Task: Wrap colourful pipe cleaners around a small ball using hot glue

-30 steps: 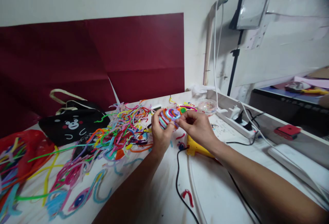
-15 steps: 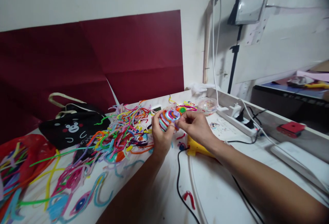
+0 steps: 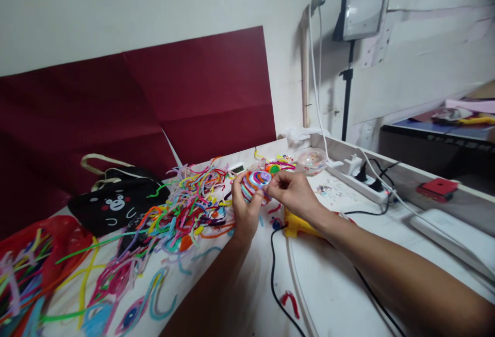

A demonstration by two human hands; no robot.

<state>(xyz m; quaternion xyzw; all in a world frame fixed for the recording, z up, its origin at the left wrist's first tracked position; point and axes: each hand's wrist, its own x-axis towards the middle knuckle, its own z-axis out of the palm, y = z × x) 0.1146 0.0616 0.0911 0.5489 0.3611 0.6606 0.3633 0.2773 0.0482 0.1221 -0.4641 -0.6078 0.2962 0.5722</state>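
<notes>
My left hand [image 3: 246, 213] is wrapped round a rounded piece coiled from striped, fuzzy pipe cleaners [image 3: 258, 178], in purple, white, orange, blue and red. Its thumb presses on the near side. At the right edge of this piece my right hand [image 3: 293, 192] has its thumb and forefinger pinched together. What lies between those fingertips is too small to make out. Under the right forearm lies a yellow tool [image 3: 299, 222] with a black cord, partly hidden by the arm.
A tangled heap of pipe cleaners [image 3: 193, 197] spreads left of my hands, near a black bag [image 3: 127, 203] and a red plastic bag [image 3: 71, 239]. Behind the right hand stands a clear bowl [image 3: 311, 160]. A power strip [image 3: 359, 182] with plugs and cables runs along the right edge.
The camera view has shifted slightly, so the surroundings sit a little differently. Both hands keep their hold, and the coiled piece is tilted a little differently.
</notes>
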